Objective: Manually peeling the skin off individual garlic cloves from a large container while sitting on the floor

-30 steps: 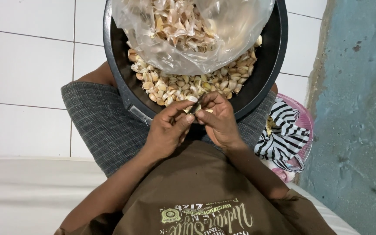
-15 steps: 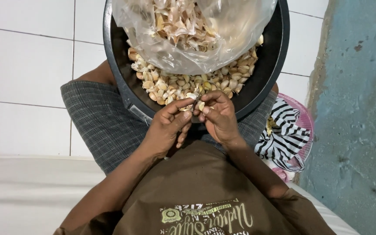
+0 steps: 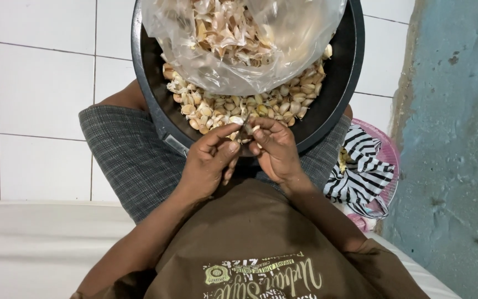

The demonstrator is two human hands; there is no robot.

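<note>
A black round basin [image 3: 338,94] rests on my lap and holds a heap of garlic cloves [image 3: 255,106]. A clear plastic bag [image 3: 305,33] full of dry garlic skins lies in the basin's far half. My left hand [image 3: 208,163] and my right hand [image 3: 275,149] meet at the basin's near rim, fingertips together. They pinch one small garlic clove [image 3: 246,127] between them, just above the heap. A small blade may be in the right hand; it is too small to tell.
White floor tiles [image 3: 40,94] spread to the left. A blue-grey wall [image 3: 455,155] stands on the right. A pink basket [image 3: 385,160] with a black-and-white striped cloth [image 3: 360,177] sits by my right knee. A white ledge [image 3: 29,243] runs under me.
My fingers have shifted slightly on the clove, working it between the fingertips. The basin and bag stay where they were.
</note>
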